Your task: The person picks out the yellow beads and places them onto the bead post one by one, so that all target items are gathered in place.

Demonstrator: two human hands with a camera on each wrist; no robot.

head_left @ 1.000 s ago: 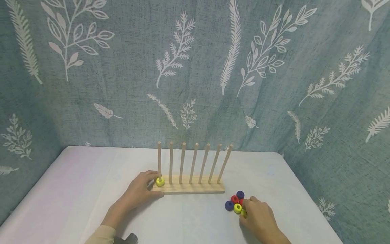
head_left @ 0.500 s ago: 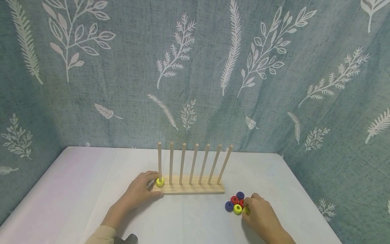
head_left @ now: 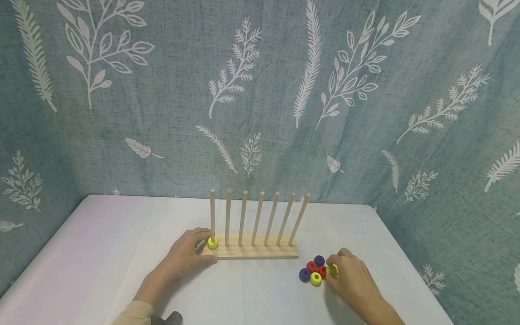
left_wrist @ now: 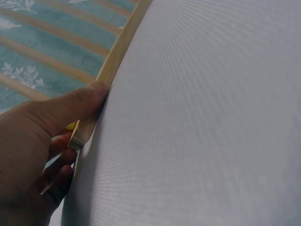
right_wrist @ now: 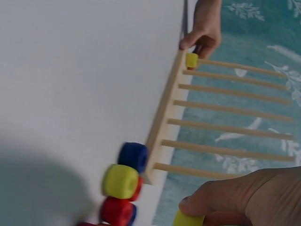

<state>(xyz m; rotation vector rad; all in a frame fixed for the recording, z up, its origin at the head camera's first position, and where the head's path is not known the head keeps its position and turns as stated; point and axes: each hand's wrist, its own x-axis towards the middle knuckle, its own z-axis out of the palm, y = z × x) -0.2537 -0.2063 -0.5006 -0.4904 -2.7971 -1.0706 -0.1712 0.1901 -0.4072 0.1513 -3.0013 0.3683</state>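
Head view: right of the peg rack, which stretches lengthwise leftward, my right hand pinches a yellow bead. Left wrist: my left hand grips the rack's left end. Right wrist: the rack's right end faces the bead.

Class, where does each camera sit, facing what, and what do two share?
Head: on the head, facing forward and down at the peg rack; left hand and right hand show.
Left wrist: worn there, facing the rack's edge; left hand shows.
Right wrist: worn there, facing loose beads and rack; both hands show.
Head and right wrist share loose beads.
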